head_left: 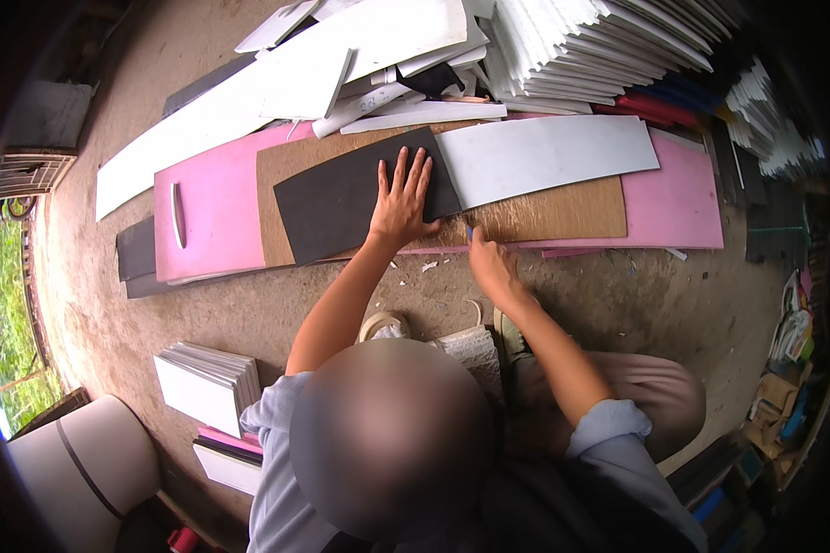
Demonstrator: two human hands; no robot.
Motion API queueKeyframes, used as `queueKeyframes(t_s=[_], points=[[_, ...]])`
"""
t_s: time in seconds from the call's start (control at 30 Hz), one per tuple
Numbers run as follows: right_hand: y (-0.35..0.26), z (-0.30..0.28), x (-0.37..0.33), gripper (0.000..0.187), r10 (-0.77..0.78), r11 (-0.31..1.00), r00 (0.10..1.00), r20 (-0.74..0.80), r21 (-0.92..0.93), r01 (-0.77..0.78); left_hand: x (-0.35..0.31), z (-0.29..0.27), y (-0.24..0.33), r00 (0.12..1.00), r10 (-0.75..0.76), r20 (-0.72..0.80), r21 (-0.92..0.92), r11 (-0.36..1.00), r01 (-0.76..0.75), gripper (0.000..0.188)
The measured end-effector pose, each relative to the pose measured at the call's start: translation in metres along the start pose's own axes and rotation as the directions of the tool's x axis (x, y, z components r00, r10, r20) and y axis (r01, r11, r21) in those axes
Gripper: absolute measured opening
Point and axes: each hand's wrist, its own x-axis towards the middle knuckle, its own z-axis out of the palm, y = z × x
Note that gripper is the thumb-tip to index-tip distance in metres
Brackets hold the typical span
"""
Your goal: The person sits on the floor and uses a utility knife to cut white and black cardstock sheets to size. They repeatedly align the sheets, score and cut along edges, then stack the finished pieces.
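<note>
My left hand [399,205] lies flat with fingers spread on a black foam sheet [327,205], pressing it onto a scored brown board [563,214]. My right hand [495,267] is closed around a slim blue tool that looks like a utility knife [470,232]; most of it is hidden in the fist. Its tip is by the near edge of the brown board, just right of the black sheet's lower corner. A white foam sheet [553,157] meets the black sheet's right edge and rests on the same board.
Pink foam sheets [687,198] lie under the brown board, with a curved white strip [177,217] at the left. Large white sheets [387,41] and a tall stack [572,55] stand beyond. Cut panels [203,380] and a big white roll [83,470] sit at lower left.
</note>
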Motion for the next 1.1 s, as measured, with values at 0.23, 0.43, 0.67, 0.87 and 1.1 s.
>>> queueKeyframes(t_s=[0.23,0.43,0.67,0.87,1.1], points=[[0.005,-0.032,0.012,0.023,-0.08,0.987,0.995,-0.053,0.134,0.086,-0.002,-0.003,-0.009,1.0,-0.012,0.023,-0.089,0.996,0.014,0.1],[-0.022,-0.052,0.094,0.023,-0.062,0.991,0.975,-0.215,0.101,0.085,0.005,-0.004,-0.005,0.999,-0.004,0.042,-0.154,0.988,0.01,0.101],[-0.038,-0.043,0.139,0.02,-0.094,0.99,0.985,-0.148,0.088,0.108,0.005,-0.004,-0.011,0.997,-0.016,0.071,-0.224,0.974,0.032,0.104],[-0.038,-0.05,0.146,0.022,-0.078,0.989,0.997,-0.006,0.122,0.078,0.006,-0.004,-0.008,0.997,-0.009,0.071,-0.163,0.986,0.021,0.104],[-0.028,-0.046,0.1,0.027,0.011,0.984,0.992,0.13,0.173,-0.033,0.005,-0.001,-0.004,0.999,-0.005,0.041,-0.105,0.994,0.009,0.104]])
